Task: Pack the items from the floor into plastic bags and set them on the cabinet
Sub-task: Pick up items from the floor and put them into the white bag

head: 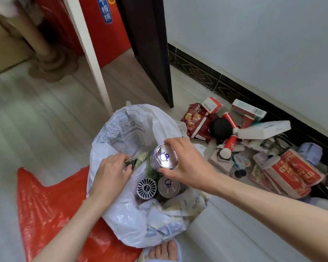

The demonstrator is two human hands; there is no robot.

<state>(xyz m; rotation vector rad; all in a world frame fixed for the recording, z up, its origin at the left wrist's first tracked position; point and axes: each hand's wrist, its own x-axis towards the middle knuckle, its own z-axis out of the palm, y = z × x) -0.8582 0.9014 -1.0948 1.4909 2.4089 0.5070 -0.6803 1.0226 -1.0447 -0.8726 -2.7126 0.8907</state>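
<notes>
- Two hands work over the white plastic bag [140, 222], beside a red bag [51, 207].
- Left hand [112, 173] pinches a green packet [138, 160] inside the bag's mouth.
- Right hand [187, 163] grasps a can [164, 157] above the bag.
- Unpacked items [254, 144] lie right of the bag.

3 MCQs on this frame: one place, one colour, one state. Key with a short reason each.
1. Where is the can gripped by the right hand?
A. on the cabinet
B. over the open white plastic bag
C. in the pile by the wall

2. What colour is the plastic bag lying under the white one?
A. red
B. green
C. black

3. The left hand is:
A. hanging idle
B. flat on the floor
C. holding a green packet

Key: B, the can sits above the bag's mouth; A, red plastic shows at left; C, fingers curl on the packet inside the bag.
</notes>
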